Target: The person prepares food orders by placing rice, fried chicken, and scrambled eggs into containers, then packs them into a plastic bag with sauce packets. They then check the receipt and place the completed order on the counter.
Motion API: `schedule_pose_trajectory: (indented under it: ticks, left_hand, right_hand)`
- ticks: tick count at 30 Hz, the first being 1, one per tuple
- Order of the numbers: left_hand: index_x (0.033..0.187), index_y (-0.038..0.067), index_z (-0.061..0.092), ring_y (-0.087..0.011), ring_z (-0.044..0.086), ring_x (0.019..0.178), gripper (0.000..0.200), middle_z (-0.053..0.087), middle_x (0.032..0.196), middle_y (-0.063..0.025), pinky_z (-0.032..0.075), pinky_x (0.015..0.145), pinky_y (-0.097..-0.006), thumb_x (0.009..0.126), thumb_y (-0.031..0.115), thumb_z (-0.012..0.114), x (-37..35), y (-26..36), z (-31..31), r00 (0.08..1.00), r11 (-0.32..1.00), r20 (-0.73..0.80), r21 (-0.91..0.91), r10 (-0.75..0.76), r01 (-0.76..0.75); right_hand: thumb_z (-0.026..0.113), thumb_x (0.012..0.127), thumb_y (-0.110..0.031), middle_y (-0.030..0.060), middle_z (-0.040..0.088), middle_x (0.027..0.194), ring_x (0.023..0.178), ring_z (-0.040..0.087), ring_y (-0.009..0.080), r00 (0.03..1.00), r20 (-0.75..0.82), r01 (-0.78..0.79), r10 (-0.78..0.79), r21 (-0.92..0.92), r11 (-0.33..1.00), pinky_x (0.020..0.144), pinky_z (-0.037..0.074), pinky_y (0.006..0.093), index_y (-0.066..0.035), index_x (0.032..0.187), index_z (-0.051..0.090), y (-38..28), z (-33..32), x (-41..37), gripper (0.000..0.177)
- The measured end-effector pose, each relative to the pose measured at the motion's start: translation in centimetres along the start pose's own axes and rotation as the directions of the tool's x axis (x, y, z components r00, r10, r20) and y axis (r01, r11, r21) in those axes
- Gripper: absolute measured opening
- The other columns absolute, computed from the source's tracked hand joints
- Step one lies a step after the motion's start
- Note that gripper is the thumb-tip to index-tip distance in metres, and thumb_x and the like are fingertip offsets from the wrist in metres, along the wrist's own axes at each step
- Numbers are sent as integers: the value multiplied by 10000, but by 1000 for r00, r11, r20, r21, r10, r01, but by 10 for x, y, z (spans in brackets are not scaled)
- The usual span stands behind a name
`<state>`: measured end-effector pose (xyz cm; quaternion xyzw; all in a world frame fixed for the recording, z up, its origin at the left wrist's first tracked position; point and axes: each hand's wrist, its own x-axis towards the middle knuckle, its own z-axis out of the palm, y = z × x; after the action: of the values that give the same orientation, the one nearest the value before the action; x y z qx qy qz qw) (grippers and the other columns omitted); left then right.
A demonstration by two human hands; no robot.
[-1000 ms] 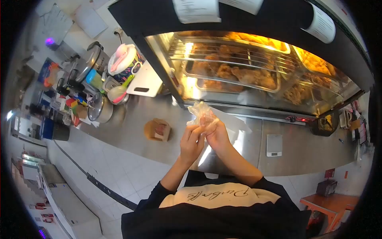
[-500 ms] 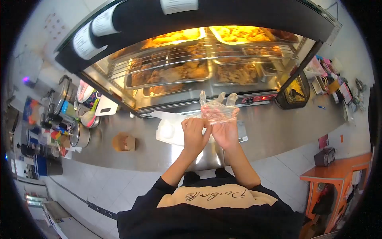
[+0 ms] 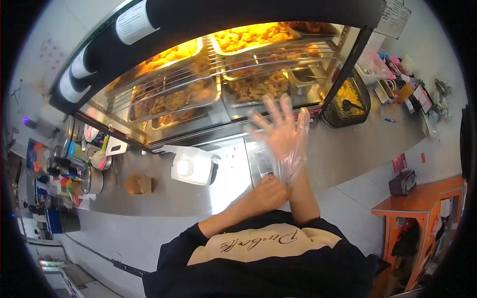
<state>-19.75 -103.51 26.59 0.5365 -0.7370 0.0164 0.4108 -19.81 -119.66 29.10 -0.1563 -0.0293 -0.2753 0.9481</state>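
Note:
My right hand (image 3: 282, 134) is raised over the counter in front of the warming cabinet, its fingers spread. A clear plastic glove (image 3: 293, 166) covers it down to the wrist. My left hand (image 3: 271, 193) is closed beside the right wrist, pinching the glove's cuff. To the left of my hands, a white takeaway box (image 3: 198, 175) stands open, with a small round white container (image 3: 184, 168) in it. Farther left sits a small brown paper food box (image 3: 138, 184).
The glass-fronted warming cabinet (image 3: 226, 109) holds trays of fried food behind the counter (image 3: 348, 149). A black tub (image 3: 343, 119) of yellow food with a ladle stands at right. Pots (image 3: 92, 180) and utensils crowd the left end. An orange table (image 3: 417, 196) is at lower right.
The right hand has slid fully into the glove and its fingers have spread. My left hand has moved from the glove's opening down to the right wrist. The view has shifted right.

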Motion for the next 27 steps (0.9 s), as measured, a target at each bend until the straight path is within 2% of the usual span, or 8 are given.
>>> schedule_pose_trajectory:
  ticks: [2,3,5,9,11,13,21,27]
  left_hand:
    - [835,55,561,-236,487,676,197,488,726,-75,392,666,-357,703,77,706,3,-8,-3,967,972,-121,54,-222,230]
    - [830,52,570,-237,488,668,180,488,714,-80,390,655,-357,715,93,703,1,-12,-7,926,935,-180,68,-331,348]
    - [914,45,587,-236,491,677,235,523,737,-75,391,668,-372,734,128,713,-24,-28,-23,823,822,-326,187,-465,538]
    - [1104,-8,514,-298,509,897,427,527,979,-158,412,801,-423,790,231,676,-126,-100,-61,372,454,-731,96,-572,886]
    - [1165,-16,480,-333,510,997,504,522,1080,-182,406,866,-451,805,285,666,-199,-128,-88,433,83,-749,456,-502,886]
    - [1213,-21,453,-368,471,1115,590,491,1191,-217,396,901,-462,822,378,642,-255,-151,-104,80,-206,-762,273,-642,940]
    - [1206,-62,481,-360,586,998,755,589,1092,-261,460,849,-400,829,591,529,-320,-189,-107,-155,-206,-469,60,-869,977]
    - [1203,-64,521,-356,611,954,768,593,1110,-257,471,820,-405,854,617,454,-326,-197,-69,-312,-238,-384,-228,-869,944]
  right_hand:
    - [505,918,-368,85,346,1412,1229,395,332,903,-43,368,-428,-438,820,988,369,501,-160,1369,372,-34,-7,21,515]
    - [536,926,-238,80,408,1368,1184,456,280,723,84,548,-685,-674,496,990,396,418,-118,1346,404,-56,-19,36,456]
    - [593,875,-162,91,493,1292,1134,511,241,412,123,410,-903,-910,63,962,419,347,-98,1289,478,-104,-13,64,434]
    - [617,825,-249,126,572,1149,1056,570,226,477,203,-132,-855,-945,-298,921,436,320,-67,1169,577,-165,-84,112,391]
    - [595,836,-266,112,594,1103,1010,587,247,468,160,-83,-869,-971,-224,885,454,348,-100,1143,597,-159,-69,107,349]
    - [592,837,-270,107,603,1088,990,590,257,497,138,-110,-857,-969,-220,863,463,364,-113,1136,602,-162,-67,105,339]
    - [520,874,-268,178,603,984,906,593,331,726,284,-27,-627,-899,-438,797,468,426,-125,1131,602,-127,-45,87,306]
    - [558,885,-317,173,627,938,888,605,300,932,-12,-124,-362,-950,-288,782,475,365,-65,1076,600,-67,-10,80,319]
